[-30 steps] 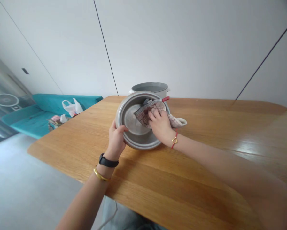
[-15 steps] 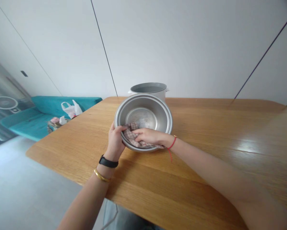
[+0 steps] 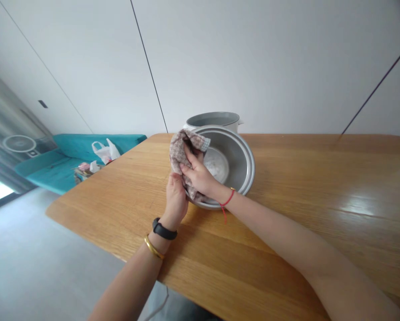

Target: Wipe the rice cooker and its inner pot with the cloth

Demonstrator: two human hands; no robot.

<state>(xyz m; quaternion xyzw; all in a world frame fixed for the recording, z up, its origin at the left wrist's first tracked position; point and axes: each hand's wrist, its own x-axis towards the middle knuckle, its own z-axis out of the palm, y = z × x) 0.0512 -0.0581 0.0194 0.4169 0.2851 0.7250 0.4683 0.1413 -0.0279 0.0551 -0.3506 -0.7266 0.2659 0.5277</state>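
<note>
A white panelled wall (image 3: 253,67) backs the light-brown wooden bench (image 3: 303,178), with a teal fabric sofa (image 3: 42,167) at ten o'clock. The left hand (image 3: 176,203) closes its partly hidden fingers on the round silver metal pot (image 3: 238,156), tilted above the bench, at its eight o'clock. The patterned brown-and-white cloth (image 3: 177,154), bunched under the right hand's (image 3: 202,178) curled fingers, has shifted from the pot's seven o'clock towards its ten o'clock, now covering the rim. Beyond, at twelve o'clock, the round white vessel (image 3: 213,119) shows grey inner walls; its bottom is hidden.

Cloth (image 3: 177,152) hides part of the silver pot (image 3: 237,161).
</note>
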